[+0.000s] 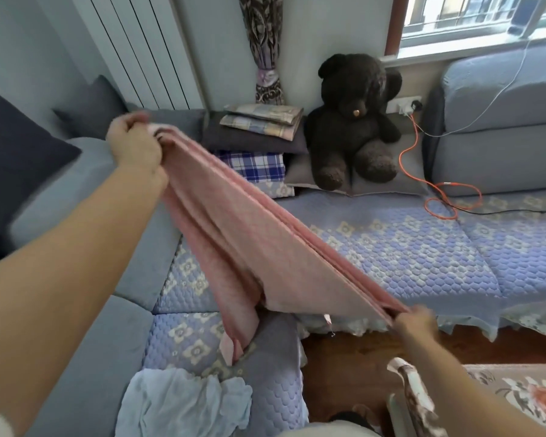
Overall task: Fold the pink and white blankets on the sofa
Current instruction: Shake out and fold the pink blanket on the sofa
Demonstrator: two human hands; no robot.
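The pink blanket [252,234] is stretched in the air above the sofa [391,247], already doubled into several layers, running from far left down to near right. The left hand [133,143] is raised at the far left, fingers curled tight around one bunched end of it; the right hand [415,323] is lower and nearer, at the sofa's front edge, pinching the other end, though it is blurred and I can't make out the fingers well. A loose corner of the pink blanket hangs down between the arms and touches the quilted seat cover [189,342]. The white blanket [183,402] lies crumpled on the near left seat, just below that hanging corner. In the far corner of the sofa a dark teddy bear [353,121] sits on a grey cushion, with a stack of folded plaid cloths [259,140] just to its left. An orange cable [435,187] loops across the seat to the right of the bear.
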